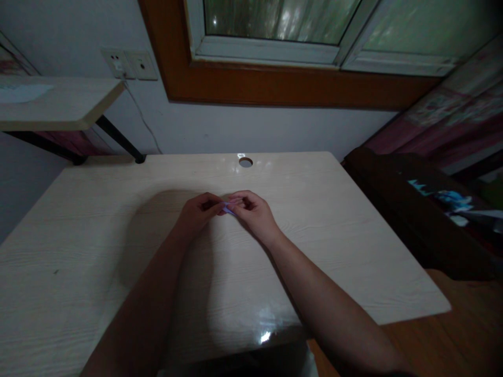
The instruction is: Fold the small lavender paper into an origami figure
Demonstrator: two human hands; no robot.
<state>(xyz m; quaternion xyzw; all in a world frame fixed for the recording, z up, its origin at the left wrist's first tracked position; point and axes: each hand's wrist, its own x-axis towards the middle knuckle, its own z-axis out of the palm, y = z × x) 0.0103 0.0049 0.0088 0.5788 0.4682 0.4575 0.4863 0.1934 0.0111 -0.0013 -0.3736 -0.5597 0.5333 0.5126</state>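
Both hands meet over the middle of the pale wood-grain table (330, 230). Between their fingertips is a small, light purple piece, perhaps folded paper (228, 208). My left hand (197, 213) pinches its left side with thumb and forefinger. On the other side, my right hand (253, 213) grips it between thumb and bent fingers. Fingers cover most of the piece, so its full shape is hidden.
A round cable hole (245, 163) lies near the table's back edge. At the left, a raised shelf (86, 107) stands on black legs. A white cord (142, 118) hangs from the wall sockets (129, 64). Dark furniture with bluish items (451, 199) is on the right.
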